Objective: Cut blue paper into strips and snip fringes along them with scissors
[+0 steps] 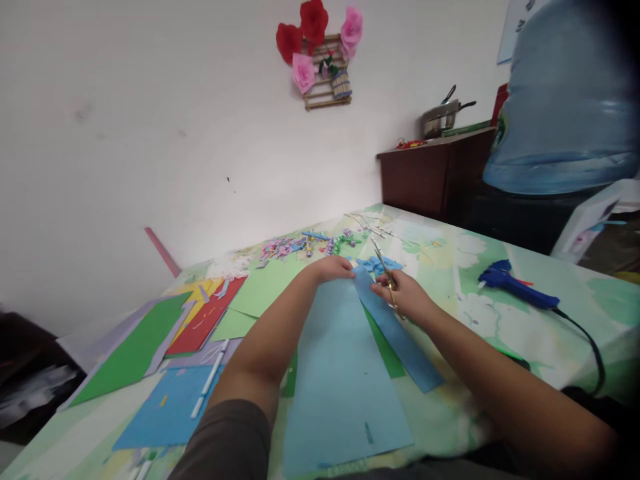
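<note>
A large light-blue paper sheet (345, 373) lies in front of me on the table. My left hand (334, 268) pinches its far edge. To the right, a darker-blue strip (400, 340) is split from the sheet along most of its length, and its far end is near my left fingers. My right hand (407, 297) is closed around a pair of scissors (391, 283), whose blades point up and away. Green paper (383, 343) shows in the gap between sheet and strip. Whether the strip still joins the sheet at the far end is hard to make out.
A blue glue gun (520, 283) with a cord lies at right. Green (133, 347), red (207, 317) and blue (155, 413) sheets are spread at left, with a white pen (210, 380). Paper scraps (285, 249) lie by the wall. A water bottle (560, 100) stands back right.
</note>
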Demonstrator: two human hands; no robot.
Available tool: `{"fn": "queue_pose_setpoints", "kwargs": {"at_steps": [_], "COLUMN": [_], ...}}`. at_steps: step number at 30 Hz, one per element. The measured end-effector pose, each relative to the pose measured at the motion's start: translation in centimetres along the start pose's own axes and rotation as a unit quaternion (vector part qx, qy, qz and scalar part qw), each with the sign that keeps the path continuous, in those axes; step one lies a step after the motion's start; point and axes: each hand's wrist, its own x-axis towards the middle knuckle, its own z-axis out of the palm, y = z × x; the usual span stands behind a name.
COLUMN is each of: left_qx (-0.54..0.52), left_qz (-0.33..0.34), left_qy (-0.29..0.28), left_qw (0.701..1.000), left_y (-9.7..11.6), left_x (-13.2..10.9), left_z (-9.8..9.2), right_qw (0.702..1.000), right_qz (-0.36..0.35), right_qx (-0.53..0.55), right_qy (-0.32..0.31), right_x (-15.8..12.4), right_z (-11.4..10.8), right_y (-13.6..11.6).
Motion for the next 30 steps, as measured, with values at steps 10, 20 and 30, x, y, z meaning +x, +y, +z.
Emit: {"fn": "queue_pose_setpoints", "kwargs": {"at_steps": [10, 20, 30], "left_qx": [-0.036, -0.073, -0.203], "left_qz": [-0.033, -0.053, 0.04], "left_qy": [0.178, 0.365, 0.338], "left_qw": [0.983, 0.927, 0.918], "left_y": [-0.4, 0.7, 3.3], "left_x": [-3.1, -4.1, -3.7], "left_z": [0.5, 0.0, 3.0], "right_qw": [0.993, 0.943, 0.922], "right_qz": [0.029, 0.016, 0.004], "right_qx": [0.088, 0.261, 0.36], "right_qy": [0.08, 0.204, 0.146], "right_x": [3.3, 4.1, 4.1], "right_z": [2.8, 1.6, 2.3], "right_y": [-0.1, 0.1, -0.1]}}
